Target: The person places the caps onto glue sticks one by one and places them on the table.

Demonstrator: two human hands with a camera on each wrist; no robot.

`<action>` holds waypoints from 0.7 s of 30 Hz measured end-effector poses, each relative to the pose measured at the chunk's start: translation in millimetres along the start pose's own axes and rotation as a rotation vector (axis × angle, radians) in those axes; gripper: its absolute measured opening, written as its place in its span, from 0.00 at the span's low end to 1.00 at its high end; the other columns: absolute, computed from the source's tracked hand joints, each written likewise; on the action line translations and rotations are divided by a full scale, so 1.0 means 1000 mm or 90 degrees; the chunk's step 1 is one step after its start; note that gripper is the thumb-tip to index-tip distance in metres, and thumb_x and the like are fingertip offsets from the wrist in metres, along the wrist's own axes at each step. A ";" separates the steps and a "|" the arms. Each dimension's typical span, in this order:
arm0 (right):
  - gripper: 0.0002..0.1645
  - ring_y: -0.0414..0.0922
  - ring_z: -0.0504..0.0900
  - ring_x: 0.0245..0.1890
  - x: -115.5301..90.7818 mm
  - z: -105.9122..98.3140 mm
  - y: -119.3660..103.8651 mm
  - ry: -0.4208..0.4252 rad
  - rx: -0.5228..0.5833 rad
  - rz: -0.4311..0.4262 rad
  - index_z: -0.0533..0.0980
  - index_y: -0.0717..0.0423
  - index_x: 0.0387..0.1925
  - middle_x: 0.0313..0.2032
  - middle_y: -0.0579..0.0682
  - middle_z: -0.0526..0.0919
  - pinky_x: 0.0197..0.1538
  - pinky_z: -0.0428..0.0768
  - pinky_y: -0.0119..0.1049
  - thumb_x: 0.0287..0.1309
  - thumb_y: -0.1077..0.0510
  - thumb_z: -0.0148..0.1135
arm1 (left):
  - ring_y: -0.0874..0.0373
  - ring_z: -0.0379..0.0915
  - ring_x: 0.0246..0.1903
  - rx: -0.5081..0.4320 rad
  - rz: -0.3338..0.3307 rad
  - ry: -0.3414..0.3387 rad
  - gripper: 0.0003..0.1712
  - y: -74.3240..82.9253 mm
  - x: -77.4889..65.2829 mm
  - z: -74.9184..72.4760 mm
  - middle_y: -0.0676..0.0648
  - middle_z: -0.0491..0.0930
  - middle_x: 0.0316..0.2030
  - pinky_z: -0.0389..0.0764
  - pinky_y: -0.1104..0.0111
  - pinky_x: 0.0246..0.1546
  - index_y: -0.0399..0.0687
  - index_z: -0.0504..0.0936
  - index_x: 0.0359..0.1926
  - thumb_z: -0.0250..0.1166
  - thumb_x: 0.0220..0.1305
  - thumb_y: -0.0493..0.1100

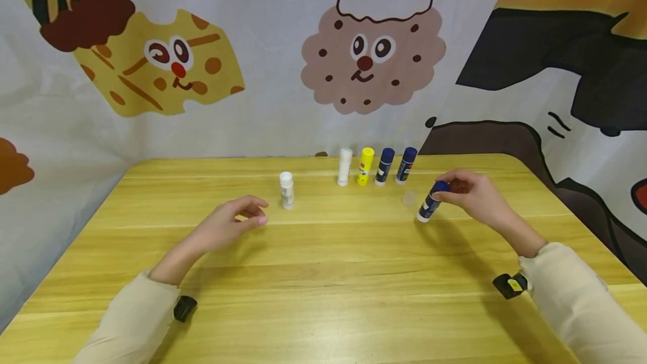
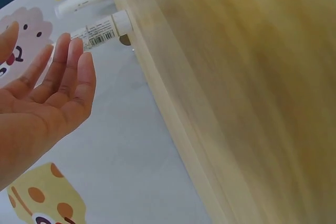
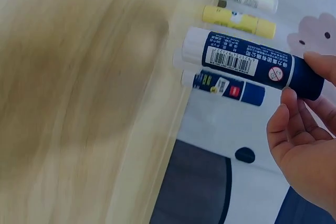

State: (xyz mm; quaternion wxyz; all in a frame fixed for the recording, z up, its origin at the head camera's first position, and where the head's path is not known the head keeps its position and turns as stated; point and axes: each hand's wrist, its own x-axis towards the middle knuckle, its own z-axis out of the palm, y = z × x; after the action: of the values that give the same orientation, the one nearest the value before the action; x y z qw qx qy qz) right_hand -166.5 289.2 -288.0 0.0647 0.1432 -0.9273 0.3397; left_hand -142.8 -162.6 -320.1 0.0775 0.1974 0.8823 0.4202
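Note:
My right hand (image 1: pixel 475 198) pinches a dark blue glue stick (image 1: pixel 429 205) by its blue cap. The stick leans, white base down; whether that base touches the table I cannot tell. Its barcode label (image 3: pixel 231 60) faces the right wrist camera. My left hand (image 1: pixel 227 223) holds nothing, its fingers loosely bent, just left of a white glue stick (image 1: pixel 287 191) that stands upright. Behind, a white glue stick (image 1: pixel 344 167), a yellow glue stick (image 1: pixel 365 167) and two more dark blue glue sticks (image 1: pixel 384 167) stand in a row.
A small translucent disc (image 1: pixel 409 198) lies on the wooden table (image 1: pixel 313 285), left of the held stick. Behind the table's far edge hangs a cloth (image 1: pixel 263 128) printed with cartoon figures. Both sleeves carry a black wrist device (image 1: pixel 185 308).

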 end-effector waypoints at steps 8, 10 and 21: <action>0.18 0.40 0.75 0.28 0.007 -0.003 0.015 0.016 -0.027 0.027 0.77 0.63 0.42 0.32 0.55 0.79 0.30 0.73 0.30 0.53 0.54 0.65 | 0.47 0.72 0.46 0.000 -0.008 -0.010 0.23 -0.001 0.002 0.000 0.44 0.77 0.42 0.73 0.55 0.42 0.40 0.67 0.58 0.56 0.65 0.45; 0.19 0.42 0.75 0.29 0.009 -0.003 0.018 0.020 -0.033 0.034 0.77 0.63 0.42 0.32 0.56 0.78 0.30 0.73 0.31 0.54 0.53 0.65 | 0.47 0.71 0.46 -0.001 -0.009 -0.012 0.24 -0.001 0.002 0.000 0.44 0.77 0.42 0.73 0.55 0.42 0.40 0.67 0.59 0.56 0.66 0.45; 0.22 0.49 0.73 0.32 0.025 -0.003 0.025 0.015 -0.053 0.072 0.76 0.64 0.43 0.34 0.57 0.78 0.29 0.71 0.35 0.56 0.50 0.62 | 0.48 0.71 0.46 0.012 -0.012 -0.018 0.25 -0.001 0.005 -0.002 0.44 0.77 0.43 0.73 0.56 0.41 0.41 0.66 0.60 0.55 0.66 0.47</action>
State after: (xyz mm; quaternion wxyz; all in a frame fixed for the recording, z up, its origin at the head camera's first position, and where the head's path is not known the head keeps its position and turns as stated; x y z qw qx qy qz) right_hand -197.7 304.2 -295.9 0.0624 0.0834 -0.9464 0.3057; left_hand -148.0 -162.8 -319.3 0.0918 0.1958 0.8867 0.4087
